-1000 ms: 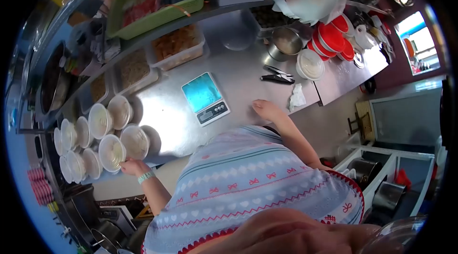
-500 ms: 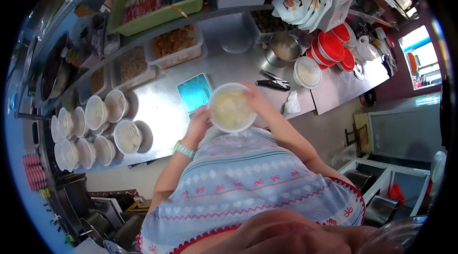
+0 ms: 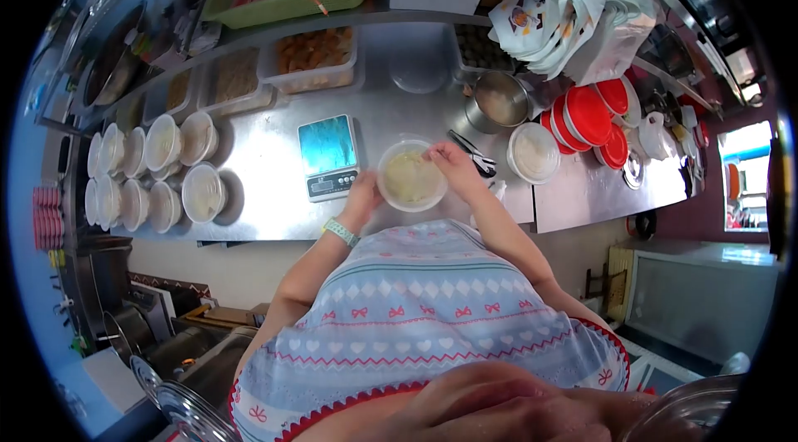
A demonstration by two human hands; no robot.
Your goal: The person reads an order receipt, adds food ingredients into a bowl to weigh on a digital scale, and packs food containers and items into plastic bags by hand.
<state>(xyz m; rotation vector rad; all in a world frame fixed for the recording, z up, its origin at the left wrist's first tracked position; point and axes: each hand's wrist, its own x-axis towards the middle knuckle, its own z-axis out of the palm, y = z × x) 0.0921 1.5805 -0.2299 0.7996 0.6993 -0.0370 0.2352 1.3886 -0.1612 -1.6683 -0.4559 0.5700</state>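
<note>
- Bowl, one, round, pale plastic, with pale yellowish contents: at the middle of the counter, close to the front edge. Mouth faces up toward the head; being round, it has no long axis. Whether its base rests fully on the steel cannot be told.
- Scale, one: just left of the bowl, long axis running front to back, button panel toward the front edge.
- Room: to the left, steel surface runs from the scale to two rows of filled bowls at the counter's left end. To the rear, steel reaches back to the food tubs along the back edge. To the right, tighter: black-handled tool close behind the right hand, then a lidded tub.
- Left hand: fingers against the bowl's left wall; whether they grip cannot be told. Banded wrist over the front edge, forearm angled forward and inward.
- Right hand: palm down, fingers bent, tips over the right rear rim; whether they pinch anything cannot be told. Forearm slants forward and leftward.
</note>
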